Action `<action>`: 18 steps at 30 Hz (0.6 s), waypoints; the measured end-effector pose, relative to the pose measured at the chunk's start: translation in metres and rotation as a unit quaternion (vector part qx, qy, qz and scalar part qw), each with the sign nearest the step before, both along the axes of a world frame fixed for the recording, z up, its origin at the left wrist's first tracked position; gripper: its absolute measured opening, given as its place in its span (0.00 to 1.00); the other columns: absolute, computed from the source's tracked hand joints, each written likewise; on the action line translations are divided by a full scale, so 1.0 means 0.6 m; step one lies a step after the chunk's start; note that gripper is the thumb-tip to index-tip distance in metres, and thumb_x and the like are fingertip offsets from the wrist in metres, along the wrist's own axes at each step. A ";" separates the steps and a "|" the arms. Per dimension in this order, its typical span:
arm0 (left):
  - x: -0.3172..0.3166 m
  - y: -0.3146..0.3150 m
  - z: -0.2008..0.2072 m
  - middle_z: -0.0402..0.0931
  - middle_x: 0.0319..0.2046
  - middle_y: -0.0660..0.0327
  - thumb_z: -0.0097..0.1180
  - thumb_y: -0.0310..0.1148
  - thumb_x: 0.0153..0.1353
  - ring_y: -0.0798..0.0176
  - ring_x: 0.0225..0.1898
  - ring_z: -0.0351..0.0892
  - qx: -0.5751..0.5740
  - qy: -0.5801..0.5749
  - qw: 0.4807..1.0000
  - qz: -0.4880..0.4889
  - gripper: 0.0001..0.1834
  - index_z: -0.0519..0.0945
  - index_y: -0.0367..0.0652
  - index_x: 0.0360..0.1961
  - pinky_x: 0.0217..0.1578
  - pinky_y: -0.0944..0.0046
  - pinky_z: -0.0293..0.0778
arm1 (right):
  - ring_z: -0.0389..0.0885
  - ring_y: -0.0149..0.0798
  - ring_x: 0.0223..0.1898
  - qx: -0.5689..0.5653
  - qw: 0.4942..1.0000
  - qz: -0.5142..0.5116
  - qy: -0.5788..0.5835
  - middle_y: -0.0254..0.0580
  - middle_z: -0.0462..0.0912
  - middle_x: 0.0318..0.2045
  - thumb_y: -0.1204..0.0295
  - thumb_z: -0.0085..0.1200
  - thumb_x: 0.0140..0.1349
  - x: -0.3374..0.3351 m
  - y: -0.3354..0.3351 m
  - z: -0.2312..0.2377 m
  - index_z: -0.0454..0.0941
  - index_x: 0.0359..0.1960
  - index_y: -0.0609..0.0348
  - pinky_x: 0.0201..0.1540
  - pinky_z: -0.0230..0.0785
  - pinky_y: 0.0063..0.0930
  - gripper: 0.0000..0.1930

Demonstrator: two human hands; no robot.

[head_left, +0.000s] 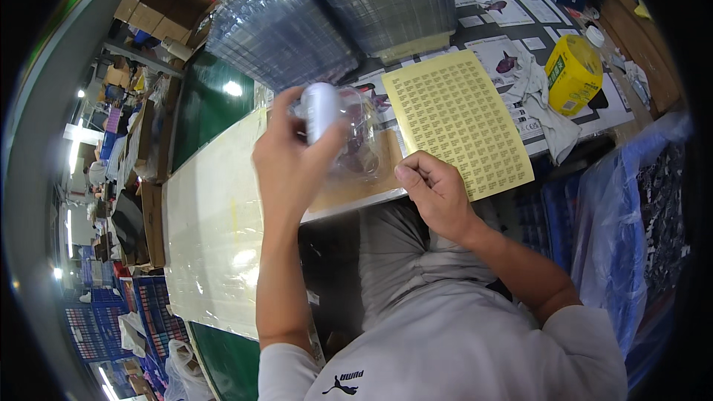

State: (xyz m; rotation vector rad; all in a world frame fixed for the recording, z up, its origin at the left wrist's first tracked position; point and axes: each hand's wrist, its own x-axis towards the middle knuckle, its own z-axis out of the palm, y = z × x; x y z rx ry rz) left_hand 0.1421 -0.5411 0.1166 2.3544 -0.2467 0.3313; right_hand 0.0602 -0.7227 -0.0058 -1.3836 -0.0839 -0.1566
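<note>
Starting at the left, we have a green surface (215, 85) and, in front of it, a pale board (212, 208) with a glossy covering. Next in line comes our left hand (297, 145), smeared by blur, its thumb and fingers clamped around a white cylinder (323, 111). There's the piece in play: up at the fingertips, left of our right hand and well apart from it. Behind it we spot one stack of clear plastic trays (278, 26), tilted, with a second tray stack (394, 4) just to its right.

Moving right, a clear plastic package (364, 137) sits on the table (334, 206), between our two hands; the cylinder overlaps its left part in our view, and we can't tell whether they touch. Now our right hand (434, 189), apart from the left, fingers curled in and thumb folded against them, right at the lower left edge of a yellow sheet (460, 119) lined with rows of small dark print. Whether those fingers pinch anything, we can't tell. Further right, a crumpled pale cloth (546, 108) lies beside the sheet, and beyond it a yellow bottle (575, 74) with a white cap leans over.
</note>
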 end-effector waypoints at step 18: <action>0.086 0.242 -0.111 0.83 0.47 0.57 0.61 0.62 0.73 0.65 0.43 0.80 -0.162 0.283 0.943 0.066 0.41 0.75 0.37 0.72 0.43 0.63 0.75 | 0.85 0.45 0.55 -0.255 0.965 0.006 0.063 0.62 0.83 0.59 0.50 0.64 0.71 0.157 0.031 0.020 0.56 0.80 0.66 0.59 0.76 0.36 0.47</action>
